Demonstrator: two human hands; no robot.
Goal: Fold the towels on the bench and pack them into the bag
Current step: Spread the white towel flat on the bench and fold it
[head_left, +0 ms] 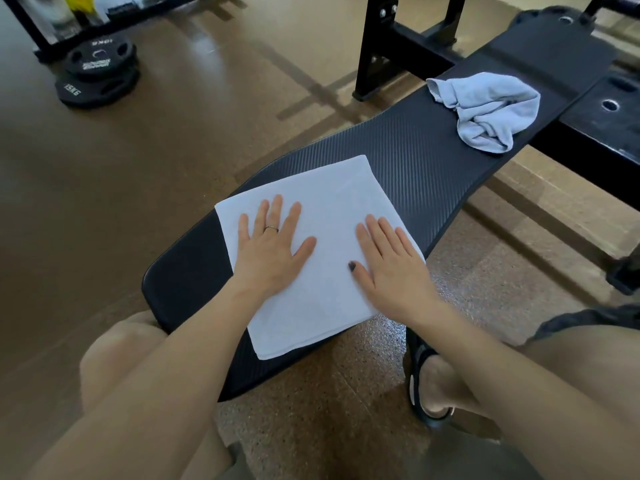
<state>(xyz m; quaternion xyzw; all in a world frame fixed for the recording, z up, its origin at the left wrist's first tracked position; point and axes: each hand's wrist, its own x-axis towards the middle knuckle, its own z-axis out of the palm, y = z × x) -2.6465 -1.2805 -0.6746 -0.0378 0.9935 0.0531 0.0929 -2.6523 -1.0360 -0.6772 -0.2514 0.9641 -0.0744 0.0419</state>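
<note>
A white towel (pixel 325 199) lies flat and squared on the near end of the black padded bench (pixel 415 150). My left hand (pixel 272 242) presses on its left half with fingers spread and straight. My right hand (pixel 389 259) lies flat on its right edge, fingers straight. Farther along the bench a pale blue-grey towel (pixel 491 110) sits crumpled in a heap, untouched. No bag is in view.
The bench's black steel frame (pixel 398 43) stands behind and to the right. Stacked black weight plates (pixel 98 72) lie on the brown floor at upper left. My knees and a sandalled foot (pixel 431 382) sit beside the bench's near end.
</note>
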